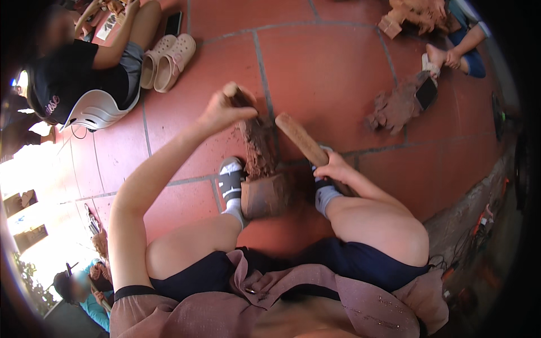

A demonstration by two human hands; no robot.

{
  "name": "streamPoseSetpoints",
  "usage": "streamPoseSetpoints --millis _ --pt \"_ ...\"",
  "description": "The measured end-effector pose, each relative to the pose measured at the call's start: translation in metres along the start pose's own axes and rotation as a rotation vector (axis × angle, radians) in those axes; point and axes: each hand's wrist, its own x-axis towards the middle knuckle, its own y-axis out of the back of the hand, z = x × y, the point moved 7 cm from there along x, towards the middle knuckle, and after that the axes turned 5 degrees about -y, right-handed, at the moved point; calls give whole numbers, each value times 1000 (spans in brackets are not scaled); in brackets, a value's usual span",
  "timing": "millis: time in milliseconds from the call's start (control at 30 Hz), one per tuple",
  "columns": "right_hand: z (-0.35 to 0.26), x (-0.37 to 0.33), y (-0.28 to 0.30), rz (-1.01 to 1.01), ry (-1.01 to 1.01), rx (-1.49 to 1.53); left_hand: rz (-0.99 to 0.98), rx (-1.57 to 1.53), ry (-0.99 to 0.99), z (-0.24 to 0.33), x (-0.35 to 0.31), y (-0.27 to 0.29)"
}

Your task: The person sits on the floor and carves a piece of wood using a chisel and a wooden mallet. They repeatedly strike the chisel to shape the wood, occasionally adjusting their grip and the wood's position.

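Observation:
Between my feet stands a reddish-brown wood carving, rough and narrow above a thick block base. My left hand is closed at its upper end, around a short rod with a pale rounded end. The rod's lower part is hidden by the hand and carving, so I cannot tell its kind. To the right, my right hand grips one end of a thick, light-brown wooden club. The club slants up and left, its free end apart from the carving.
Sandals on my feet flank the block. Another person sits far left, near pale clogs and a phone. At far right lie a brown carved piece, a phone and another person's foot. Cables run along the right edge.

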Motion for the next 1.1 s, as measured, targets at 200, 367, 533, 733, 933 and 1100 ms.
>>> streamPoseSetpoints --millis 200,367,533,733,933,1100 --pt "-1 2 -4 -19 -38 -11 71 102 135 13 -6 29" --pt "3 7 -5 -40 -43 -4 24 136 98 7 -5 16" --pt "-2 5 -5 -4 -24 -26 -106 240 74 7 0 11" --pt "5 6 -1 -9 -25 6 -52 140 125 -14 5 0" --pt "4 16 -15 -68 -4 34 118 219 271 -22 0 31" --pt "4 6 -2 -23 -29 33 56 144 288 -39 14 36"
